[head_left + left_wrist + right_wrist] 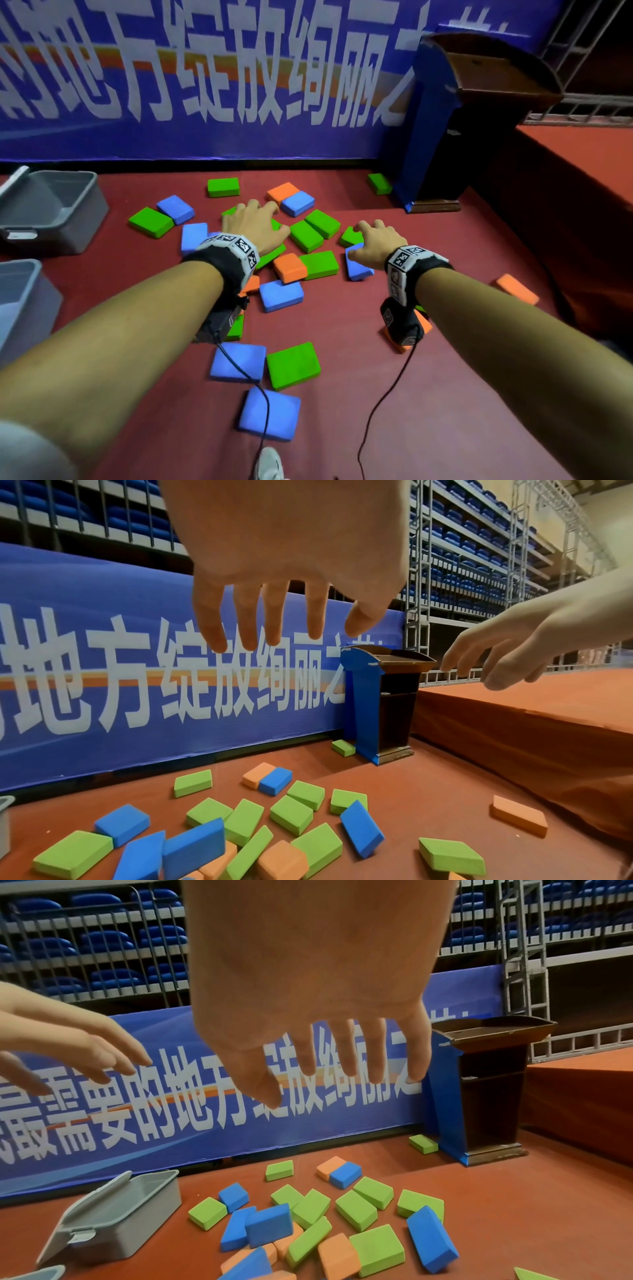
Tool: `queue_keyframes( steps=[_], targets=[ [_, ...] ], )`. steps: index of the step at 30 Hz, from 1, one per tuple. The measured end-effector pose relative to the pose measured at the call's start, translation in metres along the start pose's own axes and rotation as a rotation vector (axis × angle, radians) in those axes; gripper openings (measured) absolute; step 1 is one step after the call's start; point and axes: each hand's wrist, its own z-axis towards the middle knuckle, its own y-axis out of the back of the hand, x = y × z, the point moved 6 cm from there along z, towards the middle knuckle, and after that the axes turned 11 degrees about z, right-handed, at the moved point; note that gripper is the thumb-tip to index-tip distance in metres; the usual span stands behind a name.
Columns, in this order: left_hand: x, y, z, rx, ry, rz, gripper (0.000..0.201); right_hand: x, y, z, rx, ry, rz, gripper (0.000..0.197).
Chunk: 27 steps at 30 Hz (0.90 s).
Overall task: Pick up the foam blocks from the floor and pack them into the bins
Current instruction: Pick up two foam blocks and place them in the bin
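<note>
Packing looks barely begun: foam blocks [281, 294] litter the frame's centre, the bin [68, 209] at upper left seems empty. Left hand [253, 226] and right hand [378, 241] hover, fingers spread, holding nothing.

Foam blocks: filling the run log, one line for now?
left hand open | right hand open | foam blocks on floor | bin open
</note>
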Motion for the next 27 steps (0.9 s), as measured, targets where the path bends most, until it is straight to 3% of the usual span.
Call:
queue_keyframes(
  steps=[12,21,27],
  targets=[
    [-0.068,-0.034,0.159,0.056,-0.033,-0.003,0.046,-0.054,0.020,0.160,0.079,-0.018,0.020,0.060],
    [-0.163,-0.077,0.260,0.151,0.040,0.031,0.047,-0.154,0.043,0.289,0.173,0.000,0.084,0.066],
    [-0.223,-0.095,0.314,0.190,0.044,0.011,0.051,-0.222,0.053,0.340,0.206,-0.050,0.115,0.067]
  ],
)
